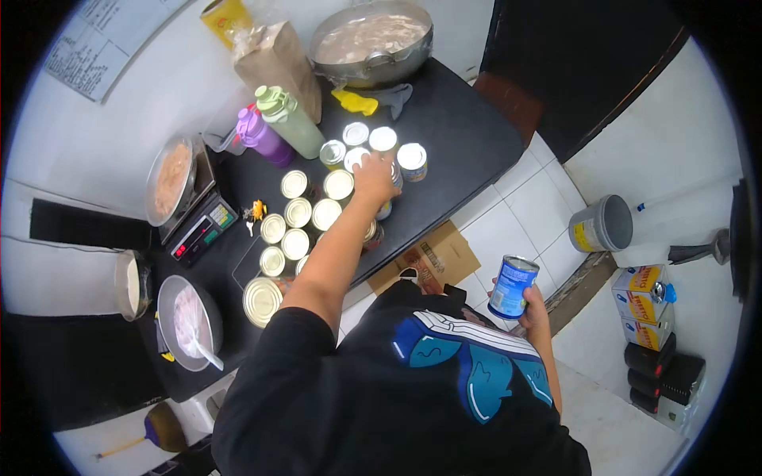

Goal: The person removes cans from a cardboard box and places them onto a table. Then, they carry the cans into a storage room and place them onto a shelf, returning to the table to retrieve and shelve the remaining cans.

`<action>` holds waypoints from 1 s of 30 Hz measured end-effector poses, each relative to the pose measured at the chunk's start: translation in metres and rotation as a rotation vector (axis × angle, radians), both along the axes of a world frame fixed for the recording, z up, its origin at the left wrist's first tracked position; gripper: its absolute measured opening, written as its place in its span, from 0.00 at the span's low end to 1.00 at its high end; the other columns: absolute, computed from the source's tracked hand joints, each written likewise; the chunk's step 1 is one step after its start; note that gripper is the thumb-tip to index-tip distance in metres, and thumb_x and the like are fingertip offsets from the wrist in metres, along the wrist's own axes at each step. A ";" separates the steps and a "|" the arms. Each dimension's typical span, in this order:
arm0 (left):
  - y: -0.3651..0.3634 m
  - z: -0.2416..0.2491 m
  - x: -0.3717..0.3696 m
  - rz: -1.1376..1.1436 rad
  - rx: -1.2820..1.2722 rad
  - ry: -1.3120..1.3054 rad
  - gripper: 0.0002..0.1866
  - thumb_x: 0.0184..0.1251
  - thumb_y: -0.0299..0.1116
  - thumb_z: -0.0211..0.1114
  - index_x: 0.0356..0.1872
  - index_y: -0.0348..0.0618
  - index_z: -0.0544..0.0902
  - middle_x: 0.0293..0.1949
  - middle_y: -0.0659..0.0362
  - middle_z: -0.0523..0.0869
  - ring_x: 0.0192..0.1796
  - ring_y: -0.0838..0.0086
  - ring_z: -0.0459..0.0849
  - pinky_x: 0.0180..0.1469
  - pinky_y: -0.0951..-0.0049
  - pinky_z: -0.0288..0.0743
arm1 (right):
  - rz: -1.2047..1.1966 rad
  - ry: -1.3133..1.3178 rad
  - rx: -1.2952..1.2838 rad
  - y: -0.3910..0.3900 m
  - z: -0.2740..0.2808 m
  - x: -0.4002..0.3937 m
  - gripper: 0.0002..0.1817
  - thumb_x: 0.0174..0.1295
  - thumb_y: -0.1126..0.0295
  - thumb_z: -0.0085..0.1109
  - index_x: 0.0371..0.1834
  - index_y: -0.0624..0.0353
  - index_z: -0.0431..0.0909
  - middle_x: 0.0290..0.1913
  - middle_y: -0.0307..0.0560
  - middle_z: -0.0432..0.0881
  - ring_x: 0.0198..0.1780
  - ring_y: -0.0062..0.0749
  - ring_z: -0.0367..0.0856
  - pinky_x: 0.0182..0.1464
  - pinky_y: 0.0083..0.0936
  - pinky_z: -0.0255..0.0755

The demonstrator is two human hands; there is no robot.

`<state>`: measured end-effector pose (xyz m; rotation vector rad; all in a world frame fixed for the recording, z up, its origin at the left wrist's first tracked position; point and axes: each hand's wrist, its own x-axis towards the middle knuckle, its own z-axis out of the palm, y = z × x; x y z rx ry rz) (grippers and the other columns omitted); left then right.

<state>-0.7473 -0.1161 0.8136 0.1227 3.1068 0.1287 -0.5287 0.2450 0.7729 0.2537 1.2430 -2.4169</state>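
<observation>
Clasping a blue can (513,285) mid-side, best for something likely stiff and weighty, is the right hand (537,309), four o'clock; the left hand's (375,181) grip, twelve o'clock, is unclear.

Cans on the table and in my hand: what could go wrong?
Your right hand holds the blue can over the floor, so a slip could drop it. Your left hand, among closely set cans, could tip one, and those nearest the edge of the table might fall off.
</observation>
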 end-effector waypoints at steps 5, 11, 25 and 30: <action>-0.004 -0.039 -0.020 -0.017 -0.145 0.045 0.28 0.50 0.41 0.70 0.54 0.47 0.72 0.51 0.55 0.75 0.56 0.60 0.71 0.59 0.45 0.58 | -0.114 0.023 0.118 -0.011 0.017 0.006 0.47 0.47 0.46 0.69 0.62 0.68 0.60 0.52 0.64 0.76 0.48 0.53 0.81 0.49 0.45 0.78; 0.003 -0.023 -0.023 -0.046 -0.163 -0.062 0.21 0.54 0.38 0.64 0.49 0.44 0.75 0.50 0.56 0.76 0.57 0.62 0.69 0.60 0.46 0.55 | -0.264 -0.005 0.137 -0.010 0.012 0.023 0.47 0.49 0.48 0.68 0.64 0.68 0.58 0.54 0.64 0.75 0.50 0.54 0.80 0.50 0.46 0.77; 0.092 -0.025 -0.031 0.438 0.151 -0.024 0.47 0.47 0.60 0.68 0.67 0.54 0.58 0.53 0.44 0.71 0.58 0.50 0.69 0.57 0.44 0.60 | -0.076 0.041 0.118 0.096 0.001 -0.064 0.44 0.50 0.54 0.68 0.65 0.66 0.58 0.56 0.60 0.74 0.52 0.49 0.79 0.54 0.43 0.74; 0.114 -0.033 -0.041 0.605 0.012 0.000 0.50 0.49 0.67 0.62 0.66 0.41 0.60 0.54 0.52 0.71 0.57 0.62 0.70 0.56 0.49 0.60 | -0.040 0.051 0.109 0.164 0.013 -0.088 0.43 0.51 0.54 0.66 0.65 0.66 0.58 0.56 0.60 0.74 0.53 0.51 0.79 0.54 0.44 0.74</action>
